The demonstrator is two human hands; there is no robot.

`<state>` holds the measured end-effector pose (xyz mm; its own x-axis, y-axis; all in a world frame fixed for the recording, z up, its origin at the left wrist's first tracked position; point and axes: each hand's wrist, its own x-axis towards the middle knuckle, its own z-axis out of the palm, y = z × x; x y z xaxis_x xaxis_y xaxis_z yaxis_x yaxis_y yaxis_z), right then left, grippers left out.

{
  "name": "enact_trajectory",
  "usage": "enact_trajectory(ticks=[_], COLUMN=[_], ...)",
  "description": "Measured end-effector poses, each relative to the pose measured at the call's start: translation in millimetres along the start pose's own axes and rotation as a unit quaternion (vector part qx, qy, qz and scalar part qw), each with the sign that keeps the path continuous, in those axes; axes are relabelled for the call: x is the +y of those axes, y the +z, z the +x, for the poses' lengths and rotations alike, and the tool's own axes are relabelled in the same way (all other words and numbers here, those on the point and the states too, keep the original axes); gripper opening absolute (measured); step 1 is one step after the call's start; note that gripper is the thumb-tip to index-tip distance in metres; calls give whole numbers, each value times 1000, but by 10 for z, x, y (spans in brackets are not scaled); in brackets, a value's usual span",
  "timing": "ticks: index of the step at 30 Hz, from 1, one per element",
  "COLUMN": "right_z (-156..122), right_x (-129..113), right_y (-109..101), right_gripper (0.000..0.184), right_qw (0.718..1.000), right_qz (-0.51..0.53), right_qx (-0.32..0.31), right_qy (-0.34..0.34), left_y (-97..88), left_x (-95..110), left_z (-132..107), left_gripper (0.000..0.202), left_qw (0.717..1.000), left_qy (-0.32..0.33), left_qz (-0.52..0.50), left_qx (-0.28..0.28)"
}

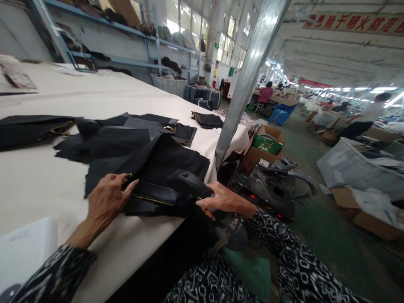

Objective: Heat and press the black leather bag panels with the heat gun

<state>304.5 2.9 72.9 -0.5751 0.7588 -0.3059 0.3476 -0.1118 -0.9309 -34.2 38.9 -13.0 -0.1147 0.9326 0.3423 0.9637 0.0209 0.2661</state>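
On the table's near edge, my left hand [109,200] pinches a gold zipper end [127,178] at the left of a black fabric piece [154,191]. The rest of this gold zipper runs along the piece's front edge. My right hand [222,198] is closed around a black hand-held tool [186,182] with a rounded head and a grey lower body. The tool's head is over the right end of the black piece; whether it touches cannot be made out. Behind lies a loose pile of black fabric pieces [116,143], some with gold zippers.
A metal post [249,80] rises at the table's right edge. Beside it on the floor sits a black box [271,189] with red lights. A white appliance [28,252] stands at the lower left. Blue shelving [126,27], cartons [362,210] and other people are farther off.
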Motion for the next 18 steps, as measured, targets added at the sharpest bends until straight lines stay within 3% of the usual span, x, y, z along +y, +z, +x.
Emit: enact_trajectory(ticks=[3,8,13,18], right_z=[99,278,472,635], right_x=[-62,-158,-199,-206], right_y=[60,80,159,301], right_gripper=[34,34,30,25], right_qw=[999,997,998,996], right_qz=[-15,-10,-6,-23], right_qx=[-27,-66,-63,-82], right_qy=[-11,-30,-19,3], left_y=[-53,-147,-194,-170], left_x=[-1,-126,-269,-319], left_z=[253,520,545,495], left_gripper=[43,15,40,55], left_qw=[995,970,904,844], left_qy=[-18,-41,-141,-203], left_qz=[-56,-195,-355,-450], left_qx=[-82,-139,-193,-211])
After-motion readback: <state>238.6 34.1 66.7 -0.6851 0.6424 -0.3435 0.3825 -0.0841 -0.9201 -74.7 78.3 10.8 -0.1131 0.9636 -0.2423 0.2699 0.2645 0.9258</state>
